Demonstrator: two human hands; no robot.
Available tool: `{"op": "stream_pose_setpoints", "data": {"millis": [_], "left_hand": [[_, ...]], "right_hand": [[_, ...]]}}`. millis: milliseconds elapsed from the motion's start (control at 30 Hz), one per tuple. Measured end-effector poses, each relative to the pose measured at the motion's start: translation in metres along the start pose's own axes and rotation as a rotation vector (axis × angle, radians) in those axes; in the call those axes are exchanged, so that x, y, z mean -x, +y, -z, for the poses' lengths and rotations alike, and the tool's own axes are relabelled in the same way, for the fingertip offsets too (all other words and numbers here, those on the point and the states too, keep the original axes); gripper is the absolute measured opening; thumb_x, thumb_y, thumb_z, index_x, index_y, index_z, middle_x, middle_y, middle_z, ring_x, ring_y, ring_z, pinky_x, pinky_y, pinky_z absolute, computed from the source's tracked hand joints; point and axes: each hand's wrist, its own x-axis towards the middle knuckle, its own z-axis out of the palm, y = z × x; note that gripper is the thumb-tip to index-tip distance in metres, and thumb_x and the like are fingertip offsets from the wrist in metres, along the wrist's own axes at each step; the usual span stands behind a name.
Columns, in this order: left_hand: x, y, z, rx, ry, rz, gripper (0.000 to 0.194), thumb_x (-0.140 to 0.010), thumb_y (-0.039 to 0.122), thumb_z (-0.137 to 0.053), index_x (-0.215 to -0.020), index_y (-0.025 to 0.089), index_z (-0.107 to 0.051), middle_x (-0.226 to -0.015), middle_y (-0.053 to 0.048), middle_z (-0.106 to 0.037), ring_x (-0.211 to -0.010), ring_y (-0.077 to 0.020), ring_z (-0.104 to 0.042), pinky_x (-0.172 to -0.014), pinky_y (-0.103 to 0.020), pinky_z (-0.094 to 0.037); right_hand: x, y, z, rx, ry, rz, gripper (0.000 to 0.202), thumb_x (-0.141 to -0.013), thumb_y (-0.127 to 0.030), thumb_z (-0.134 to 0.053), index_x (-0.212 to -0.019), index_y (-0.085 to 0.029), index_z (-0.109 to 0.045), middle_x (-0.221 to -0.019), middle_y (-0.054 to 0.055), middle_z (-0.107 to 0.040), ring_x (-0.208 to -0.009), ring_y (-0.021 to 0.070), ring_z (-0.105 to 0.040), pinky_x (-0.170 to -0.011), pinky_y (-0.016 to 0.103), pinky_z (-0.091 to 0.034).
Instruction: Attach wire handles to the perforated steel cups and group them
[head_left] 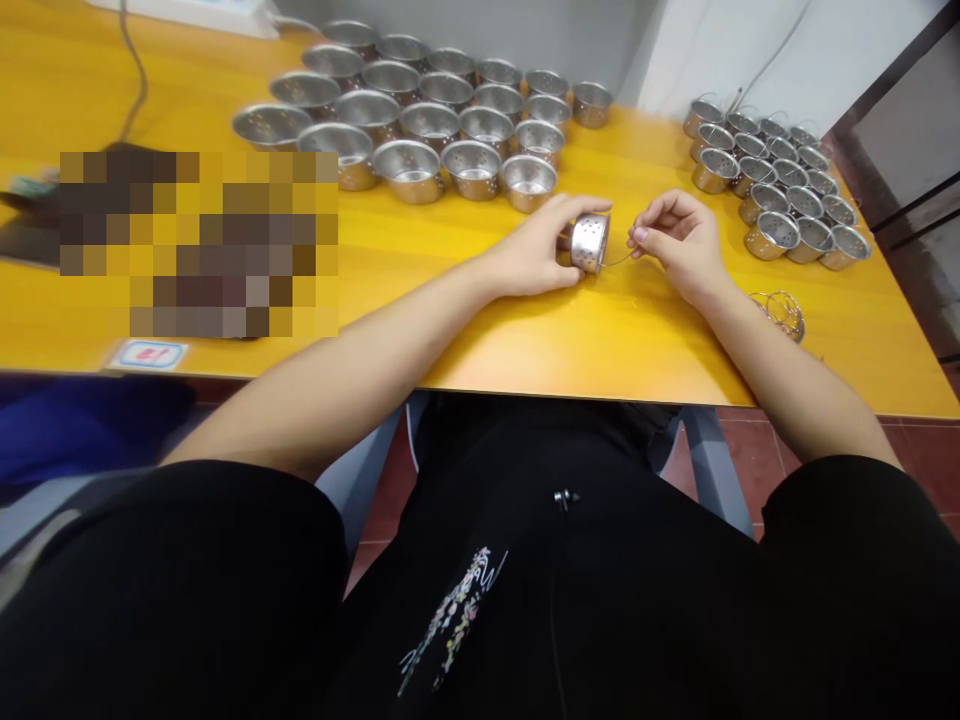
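Note:
My left hand (pixel 536 245) grips a small perforated metal cup (pixel 589 243), tipped on its side just above the yellow table (pixel 525 350). Thumb and fingers wrap its two sides, and its rim seems to face right. Between the thumb and forefinger of my right hand (pixel 679 240) is a thin wire handle (pixel 619 262), whose other end reaches the cup's edge. Whether the wire is hooked into a hole there is too small to tell. A small heap of loose wire handles (pixel 781 314) lies by my right forearm, partly covered by it.
Rows of perforated cups (pixel 474 168) without visible handles stand upright at the back left. Several cups with wire handles (pixel 772 234) stand grouped at the right. A blurred-out patch (pixel 225 240) covers things on the left. The table's front edge (pixel 570 396) runs before my body.

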Motion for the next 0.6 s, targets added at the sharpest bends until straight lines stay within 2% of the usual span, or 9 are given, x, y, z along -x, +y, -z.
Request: {"op": "stream_pose_setpoints", "data": {"millis": [233, 333, 467, 600], "left_hand": [[0.000, 0.005, 0.002, -0.047, -0.029, 0.026, 0.104, -0.088, 0.048, -0.097, -0.184, 0.024, -0.066, -0.175, -0.017, -0.070, -0.162, -0.0484, -0.069, -0.142, -0.076, -0.060], [0.000, 0.009, 0.001, -0.042, -0.027, 0.013, 0.105, -0.086, 0.045, -0.099, -0.184, 0.023, -0.067, -0.175, -0.019, -0.071, -0.162, -0.0490, -0.070, -0.142, -0.075, -0.061], [0.001, 0.018, 0.001, -0.028, 0.001, 0.063, 0.103, -0.083, 0.041, -0.103, -0.178, 0.022, -0.070, -0.174, -0.021, -0.072, -0.163, -0.0497, -0.071, -0.144, -0.072, -0.059], [0.002, 0.022, 0.003, -0.040, -0.024, 0.072, 0.102, -0.083, 0.039, -0.102, -0.178, 0.024, -0.070, -0.175, -0.018, -0.072, -0.162, -0.0478, -0.070, -0.146, -0.073, -0.058]], "right_hand": [[0.001, -0.002, -0.002, 0.057, 0.008, -0.023, 0.080, -0.076, -0.084, -0.123, -0.100, -0.029, -0.070, -0.096, 0.002, -0.077, -0.087, 0.0248, -0.080, -0.078, 0.042, -0.080], [0.000, -0.002, -0.001, 0.066, 0.042, -0.010, 0.080, -0.076, -0.086, -0.123, -0.099, -0.029, -0.071, -0.097, 0.002, -0.078, -0.092, 0.0258, -0.083, -0.083, 0.044, -0.083], [-0.002, -0.001, -0.001, 0.056, 0.027, 0.034, 0.087, -0.074, -0.094, -0.121, -0.099, -0.029, -0.070, -0.095, 0.001, -0.077, -0.088, 0.0235, -0.082, -0.080, 0.041, -0.083], [-0.002, -0.003, -0.001, 0.084, 0.017, 0.020, 0.090, -0.073, -0.099, -0.119, -0.098, -0.029, -0.068, -0.095, 0.000, -0.077, -0.086, 0.0232, -0.081, -0.080, 0.041, -0.083]]}}
